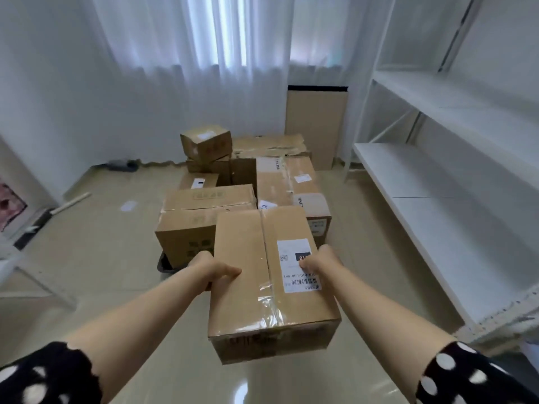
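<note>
A taped brown cardboard box [256,275] with a white shipping label on its top is held up in front of me, off the floor. My left hand [214,271] grips its left side, thumb lying on the top face and fingers hidden under the edge. On the right side, my right hand [319,260] holds the box with the thumb resting on the label; its fingers are out of sight behind the box.
Several more cardboard boxes [204,208] are stacked on the tiled floor just beyond the held one. A white metal shelving unit [437,182] runs along the right wall. White curtains hang at the back, and a flat carton [316,126] leans against them.
</note>
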